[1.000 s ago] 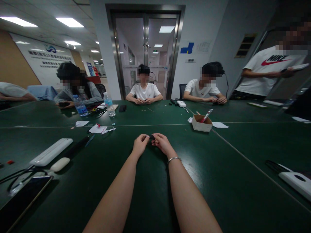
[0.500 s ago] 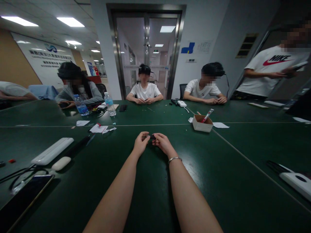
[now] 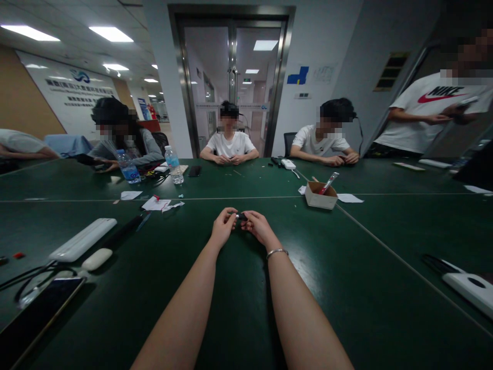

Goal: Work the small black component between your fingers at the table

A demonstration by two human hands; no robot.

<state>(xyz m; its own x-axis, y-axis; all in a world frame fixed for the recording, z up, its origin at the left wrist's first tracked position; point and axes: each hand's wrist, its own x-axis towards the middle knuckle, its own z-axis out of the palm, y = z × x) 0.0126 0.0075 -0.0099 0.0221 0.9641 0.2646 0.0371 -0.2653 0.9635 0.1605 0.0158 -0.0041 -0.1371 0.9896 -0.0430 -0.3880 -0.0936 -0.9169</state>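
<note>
A small dark object point(image 3: 241, 217) with a bright metallic end on its left side is held between my two hands, above the green table point(image 3: 246, 288). My right hand point(image 3: 254, 226), with a silver bracelet at the wrist, pinches its dark part. The fingertips of my left hand point(image 3: 224, 226) close around the bright end. What exactly the object is, I cannot make out at this size.
An open box point(image 3: 321, 200) holding a red and clear item stands ahead right. Paper scraps point(image 3: 156, 204) lie ahead left. A white power strip point(image 3: 83, 239), white mouse point(image 3: 97, 259) and phone point(image 3: 40, 313) are at left. Several people sit or stand around.
The bright end of the small object now shows between my hands, which have barely shifted. At the left, a person's hands have moved, and a dark item shows there.
</note>
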